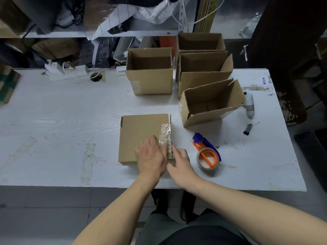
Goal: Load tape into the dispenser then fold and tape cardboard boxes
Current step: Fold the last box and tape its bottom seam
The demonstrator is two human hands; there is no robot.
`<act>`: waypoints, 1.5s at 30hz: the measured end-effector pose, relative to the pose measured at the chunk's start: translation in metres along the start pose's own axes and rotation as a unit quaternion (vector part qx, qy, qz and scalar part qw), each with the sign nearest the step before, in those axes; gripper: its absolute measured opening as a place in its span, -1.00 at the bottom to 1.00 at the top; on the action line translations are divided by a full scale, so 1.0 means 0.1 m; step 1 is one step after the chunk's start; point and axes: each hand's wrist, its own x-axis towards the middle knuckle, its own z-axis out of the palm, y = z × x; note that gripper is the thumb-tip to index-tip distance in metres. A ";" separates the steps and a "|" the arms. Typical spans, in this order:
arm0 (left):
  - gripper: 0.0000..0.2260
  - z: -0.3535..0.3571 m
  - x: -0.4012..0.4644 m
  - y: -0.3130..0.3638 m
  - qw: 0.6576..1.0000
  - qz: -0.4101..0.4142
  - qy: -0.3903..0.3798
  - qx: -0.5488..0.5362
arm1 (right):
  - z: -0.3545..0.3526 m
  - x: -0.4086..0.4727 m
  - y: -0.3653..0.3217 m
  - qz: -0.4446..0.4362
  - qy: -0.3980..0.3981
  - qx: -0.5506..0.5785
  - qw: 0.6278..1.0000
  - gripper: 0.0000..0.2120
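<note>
Flat box (139,137), tape strip (165,134) lengthwise along right edge, away from viewer.

Both bare forearms reach forward from the lower edge and converge. The left hand (151,156) lies palm down with fingers straight and spread. The right hand (179,160) sits just beside it, touching it, fingers extended forward, index finger pointing ahead.
</note>
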 end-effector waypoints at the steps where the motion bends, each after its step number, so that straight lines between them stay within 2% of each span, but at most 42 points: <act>1: -0.56 -0.02 0.00 -0.01 1.000 0.000 -0.003 0.002 | 0.00 0.02 -0.01 0.007 -0.011 0.008 1.000 -0.25; 2: -0.52 -0.04 0.01 -0.02 1.000 -0.003 -0.007 0.005 | -0.01 0.03 -0.04 0.013 -0.019 0.021 1.000 -0.23; 4: -0.60 -0.05 0.04 -0.02 1.000 -0.002 -0.027 0.005 | -0.04 0.02 -0.07 0.014 -0.017 0.017 1.000 -0.30; 7: -0.87 -0.03 0.04 -0.08 0.999 0.014 -0.014 -0.043 | -0.12 0.01 -0.11 -0.022 0.017 -0.030 0.999 -0.66; 9: -0.89 -0.03 0.06 -0.12 0.997 0.004 0.001 -0.078 | -0.17 0.04 -0.14 -0.029 0.030 -0.051 0.998 -0.75; 12: -0.60 -0.09 0.11 -0.05 0.995 -0.037 -0.023 -0.084 | -0.25 0.14 -0.25 0.009 0.030 -0.067 0.997 -0.72; 14: -0.52 -0.13 0.14 0.01 0.996 -0.049 -0.042 -0.060 | -0.25 0.20 -0.30 0.012 0.015 -0.080 0.997 -0.71; 18: -0.76 -0.13 0.17 0.01 0.997 -0.036 -0.061 -0.044 | -0.27 0.20 -0.31 -0.005 0.012 -0.086 0.996 -0.76; 20: -0.87 -0.14 0.18 -0.04 0.994 -0.030 -0.057 -0.083 | -0.32 0.19 -0.33 0.010 0.008 -0.068 0.998 -0.75; 22: -0.88 -0.22 0.20 -0.10 0.987 -0.036 -0.064 -0.145 | -0.36 0.20 -0.39 0.028 0.006 -0.048 0.998 -0.78; 24: -0.76 -0.32 0.18 -0.18 0.985 -0.026 -0.051 -0.161 | -0.38 0.25 -0.47 0.042 0.015 -0.030 0.999 -0.90; 25: -0.67 -0.35 0.16 -0.23 0.991 -0.015 -0.030 -0.131 | -0.40 0.30 -0.52 0.045 0.021 -0.023 0.998 -0.84; 26: -0.59 -0.38 0.12 -0.29 0.996 -0.011 -0.004 -0.084 | -0.41 0.37 -0.55 0.050 0.030 -0.021 0.998 -0.62; 27: -0.51 -0.39 0.10 -0.34 0.999 -0.023 0.018 -0.041 | -0.42 0.45 -0.59 0.055 0.034 -0.023 0.998 -0.52; 28: -0.42 -0.40 0.07 -0.39 0.998 -0.052 0.030 -0.016 | -0.43 0.52 -0.60 0.058 0.039 -0.023 0.997 -0.52; 31: -0.17 -0.41 0.02 -0.53 0.988 -0.150 -0.010 -0.021 | -0.43 0.64 -0.55 0.071 0.051 0.004 0.996 -0.54; 33: -0.09 -0.38 -0.01 -0.64 0.973 -0.216 -0.053 -0.059 | -0.42 0.61 -0.53 0.073 0.062 0.008 0.995 -0.54; 34: -0.11 -0.35 -0.01 -0.70 0.964 -0.239 -0.071 -0.088 | -0.41 0.61 -0.51 0.081 0.061 0.017 0.995 -0.54; 36: -0.29 -0.32 -0.02 -0.79 0.949 -0.258 -0.089 -0.160 | -0.42 0.57 -0.51 0.098 0.039 0.058 0.993 -0.54; 39: -0.56 -0.48 -0.02 -0.78 0.936 -0.240 -0.089 -0.243 | -0.45 0.55 -0.41 0.084 -0.008 0.085 0.993 -0.52; 42: -0.63 -0.78 -0.05 -0.65 0.934 -0.209 -0.052 -0.284 | -0.57 0.44 -0.44 0.038 0.008 0.064 0.997 -0.73; 45: -0.68 -1.10 -0.14 -0.59 0.918 -0.146 0.014 -0.369 | -0.71 0.37 -0.44 0.040 0.020 0.181 0.983 -0.79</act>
